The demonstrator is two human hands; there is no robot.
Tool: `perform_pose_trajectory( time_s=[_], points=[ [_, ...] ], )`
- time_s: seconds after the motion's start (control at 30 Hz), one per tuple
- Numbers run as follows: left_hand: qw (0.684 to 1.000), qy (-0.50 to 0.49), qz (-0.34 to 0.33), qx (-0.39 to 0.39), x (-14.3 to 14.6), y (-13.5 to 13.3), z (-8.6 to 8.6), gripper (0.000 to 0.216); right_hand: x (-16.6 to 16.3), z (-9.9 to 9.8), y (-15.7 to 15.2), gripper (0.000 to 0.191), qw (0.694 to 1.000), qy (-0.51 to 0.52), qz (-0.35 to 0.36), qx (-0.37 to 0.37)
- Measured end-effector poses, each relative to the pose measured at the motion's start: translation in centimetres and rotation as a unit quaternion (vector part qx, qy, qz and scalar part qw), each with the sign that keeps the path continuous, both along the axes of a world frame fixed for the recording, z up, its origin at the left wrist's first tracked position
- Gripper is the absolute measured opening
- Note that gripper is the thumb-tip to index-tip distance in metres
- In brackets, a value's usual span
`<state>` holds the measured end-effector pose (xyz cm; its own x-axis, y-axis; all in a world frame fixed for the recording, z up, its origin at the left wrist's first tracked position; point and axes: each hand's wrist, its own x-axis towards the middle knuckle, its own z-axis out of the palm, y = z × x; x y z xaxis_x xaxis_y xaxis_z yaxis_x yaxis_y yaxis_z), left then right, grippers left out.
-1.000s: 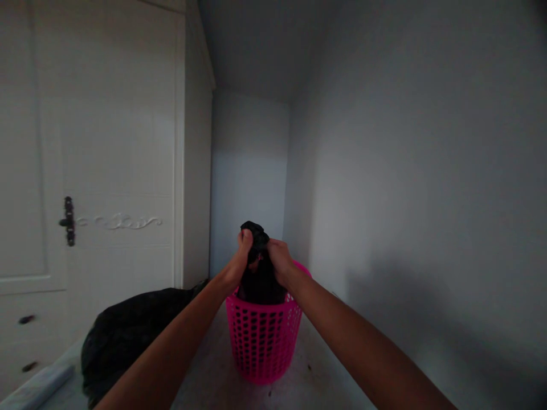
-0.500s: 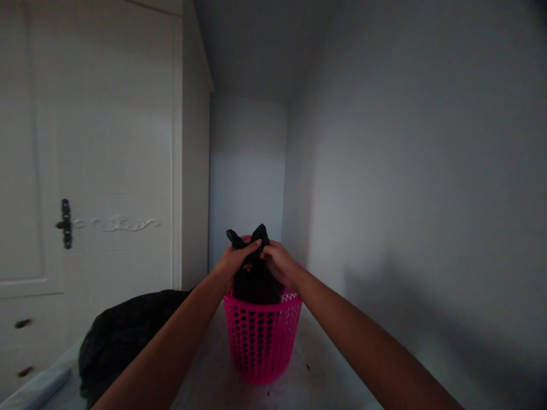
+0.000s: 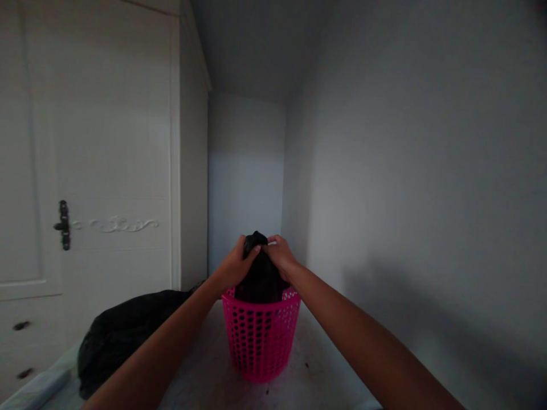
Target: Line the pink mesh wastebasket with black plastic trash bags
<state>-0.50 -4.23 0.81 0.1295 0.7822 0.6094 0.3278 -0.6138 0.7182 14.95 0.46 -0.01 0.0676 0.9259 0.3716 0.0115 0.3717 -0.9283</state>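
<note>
A black plastic bag point(image 3: 260, 282) sits in a pink perforated basket point(image 3: 262, 341), its gathered top rising above the rim. My left hand point(image 3: 239, 263) is closed on the left side of that top, thumb across the front. From the right, my right hand point(image 3: 280, 256) pinches the same top, with some fingers lifted behind it. The two hands are close together over the basket. What lies inside the bag is hidden.
A large black bag point(image 3: 128, 319) lies on the light surface point(image 3: 325, 381) left of the basket, partly behind my left forearm. Beyond it stands a white wardrobe point(image 3: 115, 142) with a dark handle point(image 3: 64, 225). A pale wall point(image 3: 405, 171) rises on the right.
The two loose black ends that stuck up between my hands have been drawn together into one rounded bunch. My hands have shifted slightly around it.
</note>
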Motion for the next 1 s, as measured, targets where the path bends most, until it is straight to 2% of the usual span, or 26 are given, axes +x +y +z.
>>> perform_pose_trajectory(
  time_s=[0.03,0.1,0.17,0.27,0.33,0.4,0.47,0.57,0.67,0.77,0.87,0.93,1.0],
  points=[
    [0.999,0.042,0.014,0.018,-0.1,-0.1,0.0,0.034,0.1,0.0,0.1,0.020,0.999,-0.021,-0.020,0.017],
    [0.993,0.100,0.044,0.039,-0.3,-0.5,0.1,0.029,0.3,0.1,0.1,0.015,0.998,-0.051,0.001,0.045],
    [0.988,0.121,0.076,0.051,-0.3,-0.7,0.3,0.025,0.4,0.1,-0.3,0.009,0.995,-0.051,0.084,0.032],
    [0.986,0.120,0.105,0.051,-0.3,-0.7,0.5,0.022,0.4,0.1,-1.4,0.021,0.974,-0.008,0.218,-0.054],
    [0.988,0.108,0.102,0.051,-0.3,-0.3,0.5,0.021,0.6,0.2,-2.3,0.025,0.955,0.009,0.280,-0.097],
    [0.989,0.092,0.098,0.054,-0.5,0.1,0.4,0.020,0.9,0.3,-3.0,0.022,0.945,-0.005,0.309,-0.105],
    [0.991,0.075,0.098,0.052,-0.6,0.6,0.4,0.020,1.2,0.3,-3.3,0.021,0.954,-0.026,0.286,-0.081],
    [0.991,0.065,0.109,0.036,-0.7,0.9,0.2,0.021,1.5,0.0,-3.0,0.021,0.975,-0.043,0.211,-0.048],
    [0.993,0.040,0.106,0.030,-0.6,1.0,0.2,0.019,1.1,-0.3,-2.6,0.025,0.977,-0.038,0.201,-0.059],
    [0.995,-0.018,0.092,0.019,-0.5,1.2,0.2,0.016,0.4,-0.6,-2.4,0.038,0.975,-0.007,0.216,-0.054],
    [0.995,-0.053,0.088,0.006,-0.6,1.6,0.2,0.017,0.3,-0.5,-2.6,0.054,0.986,-0.028,0.160,-0.043],
    [0.994,-0.076,0.079,-0.014,-0.8,1.8,0.2,0.022,0.7,-0.2,-3.0,0.060,0.987,-0.086,0.135,0.004],
    [0.992,-0.097,0.056,-0.049,-1.0,1.8,0.0,0.033,1.2,0.2,-3.5,0.071,0.973,-0.159,0.125,0.110]
  ],
)
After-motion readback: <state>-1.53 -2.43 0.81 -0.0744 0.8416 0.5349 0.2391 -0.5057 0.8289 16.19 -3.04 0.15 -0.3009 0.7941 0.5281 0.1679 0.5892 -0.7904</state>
